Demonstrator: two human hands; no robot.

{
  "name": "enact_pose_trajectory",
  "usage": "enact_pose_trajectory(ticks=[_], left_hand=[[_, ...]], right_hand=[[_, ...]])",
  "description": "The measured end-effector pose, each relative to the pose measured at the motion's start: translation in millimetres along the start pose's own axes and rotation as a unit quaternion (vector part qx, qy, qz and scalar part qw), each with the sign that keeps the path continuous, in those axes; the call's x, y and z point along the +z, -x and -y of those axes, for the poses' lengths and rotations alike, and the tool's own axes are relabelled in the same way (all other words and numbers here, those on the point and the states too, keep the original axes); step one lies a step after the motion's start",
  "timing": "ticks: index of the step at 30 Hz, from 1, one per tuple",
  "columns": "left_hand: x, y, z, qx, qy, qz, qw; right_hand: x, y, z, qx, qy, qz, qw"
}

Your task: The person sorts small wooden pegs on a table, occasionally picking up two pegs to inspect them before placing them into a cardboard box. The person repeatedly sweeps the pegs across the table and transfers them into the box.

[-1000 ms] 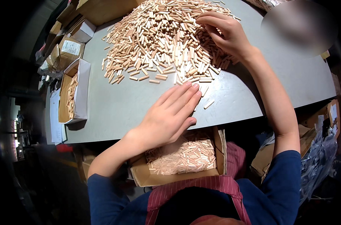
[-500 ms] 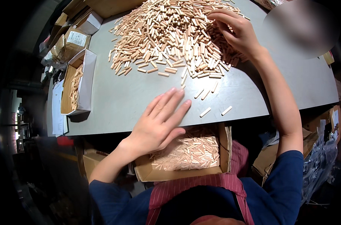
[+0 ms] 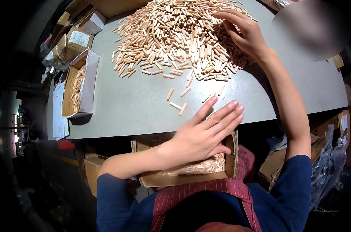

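A large heap of wooden dowel pins (image 3: 171, 34) covers the far part of the grey table. Flat and open, my left hand (image 3: 206, 135) reaches over the front edge, its fingertips over a few loose dowels near that edge. Beneath it is a cardboard box (image 3: 231, 166) holding many dowels, partly hidden by my hand and forearm. My right hand (image 3: 247, 36) rests at the heap's right side, fingers loosely curved and apart, with nothing visibly held. Several stray dowels (image 3: 175, 105) lie between the heap and my left hand.
On the left of the table stands a white-sided carton (image 3: 89, 83) with more dowels inside, next to paper sheets (image 3: 59, 112). Other cardboard boxes and plastic wrapping sit behind it. Clear plastic bags (image 3: 330, 166) and cardboard are below the table on the right.
My left hand has moved right along the table's front edge. Several loose dowels now lie where it was, and others are covered by it. My right hand has hardly moved.
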State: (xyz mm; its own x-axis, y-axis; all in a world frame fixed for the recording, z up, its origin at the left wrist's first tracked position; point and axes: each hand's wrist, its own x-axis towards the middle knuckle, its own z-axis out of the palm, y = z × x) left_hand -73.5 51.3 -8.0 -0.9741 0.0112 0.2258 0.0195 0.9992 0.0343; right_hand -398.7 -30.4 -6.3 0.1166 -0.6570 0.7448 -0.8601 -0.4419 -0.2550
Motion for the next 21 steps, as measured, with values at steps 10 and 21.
enact_pose_trajectory(ticks=[10, 21], left_hand=[[3, -13, 28, -0.143, -0.035, -0.018, 0.989], [-22, 36, 45, -0.137, 0.060, 0.044, 0.988]], right_hand=[[3, 1, 1, -0.028, 0.011, -0.019, 0.999], [2, 4, 3, 0.000, 0.008, 0.019, 1.000]])
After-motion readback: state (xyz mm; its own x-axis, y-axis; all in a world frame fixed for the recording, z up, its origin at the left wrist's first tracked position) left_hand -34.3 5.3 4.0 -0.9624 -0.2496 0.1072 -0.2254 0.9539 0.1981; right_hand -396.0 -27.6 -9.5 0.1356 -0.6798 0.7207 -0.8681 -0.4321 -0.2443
